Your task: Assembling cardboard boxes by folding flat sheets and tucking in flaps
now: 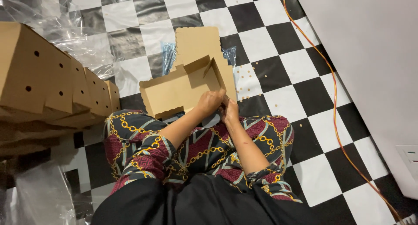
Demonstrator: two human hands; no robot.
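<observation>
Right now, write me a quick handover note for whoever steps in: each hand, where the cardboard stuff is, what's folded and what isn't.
Left hand: fingers pinching the near edge of the half-folded cardboard box.
Right hand: gripping the same edge, close beside the left hand.
The box lies on the checkered floor just in front of the knees. One inner wall stands up; its scalloped flap lies flat, pointing away.
Done: a row of folded boxes with punched holes is stacked to the left.
Left: this box is open, its sides not all raised.
Clear plastic packets lie beside the flap.
</observation>
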